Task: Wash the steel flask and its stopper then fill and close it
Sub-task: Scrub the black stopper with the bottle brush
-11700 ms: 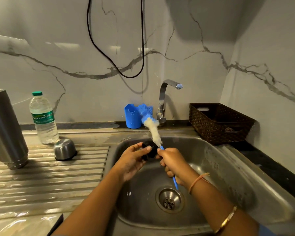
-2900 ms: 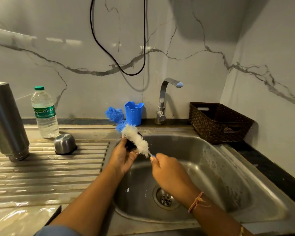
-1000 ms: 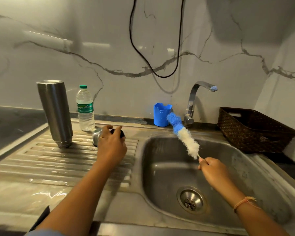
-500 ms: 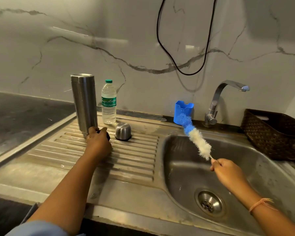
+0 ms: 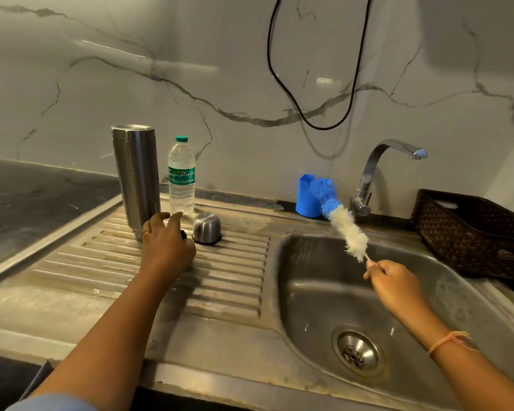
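We record soft, fairly dim indoor light. Pale glare streaks cross the marble wall (image 5: 220, 84) up and left of the tap (image 5: 368, 173); a broad shadow darkens the wall above it. A soft-edged shadow lies on the draining board (image 5: 235, 271) left of the tap. Frame edges bow; detail is slightly soft overall.

flask (image 5: 137, 176) left of bottle (image 5: 181, 176)
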{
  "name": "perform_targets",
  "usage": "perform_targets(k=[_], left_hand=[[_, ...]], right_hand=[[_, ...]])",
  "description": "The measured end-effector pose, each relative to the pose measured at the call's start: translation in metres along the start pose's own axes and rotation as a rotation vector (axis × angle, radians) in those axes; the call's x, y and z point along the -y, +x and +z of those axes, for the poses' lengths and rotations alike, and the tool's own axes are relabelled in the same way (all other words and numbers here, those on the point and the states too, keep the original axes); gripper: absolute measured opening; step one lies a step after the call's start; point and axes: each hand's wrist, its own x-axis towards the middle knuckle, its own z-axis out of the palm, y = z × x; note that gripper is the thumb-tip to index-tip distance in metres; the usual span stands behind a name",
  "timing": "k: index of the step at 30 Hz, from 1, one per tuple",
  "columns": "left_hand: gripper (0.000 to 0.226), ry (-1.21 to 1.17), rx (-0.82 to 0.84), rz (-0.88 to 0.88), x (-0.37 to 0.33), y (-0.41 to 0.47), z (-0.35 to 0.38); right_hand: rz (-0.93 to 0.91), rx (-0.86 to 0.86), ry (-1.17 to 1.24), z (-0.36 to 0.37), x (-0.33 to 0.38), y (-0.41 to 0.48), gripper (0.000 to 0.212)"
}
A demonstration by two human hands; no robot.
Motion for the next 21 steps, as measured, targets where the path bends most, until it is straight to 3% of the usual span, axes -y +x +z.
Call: perform_targets(k=[3,10,13,21], left_hand=[[0.054,-0.079,-0.099,0.106,-0.017,-0.010,0.009],[0.042,-0.192,-0.017,0.238,-0.067,-0.022,0.057],[0.037,-0.179,-0.005,0.308,-0.070,-0.019,0.070],[0.033,-0.182,-0.085,0.275,-0.055,-0.003,0.073]], right_hand=[[0.001,-0.038,-0.021,-0.008,0.004,0.012,0.036],[-0.066,-0.091,-0.240,-0.040,0.022,0.056,0.031],[-0.161,-0.115,-0.436,-0.061,0.035,0.078,0.031],[-0.470,-0.216,-1.127,-0.089,0.100,0.119,0.021]])
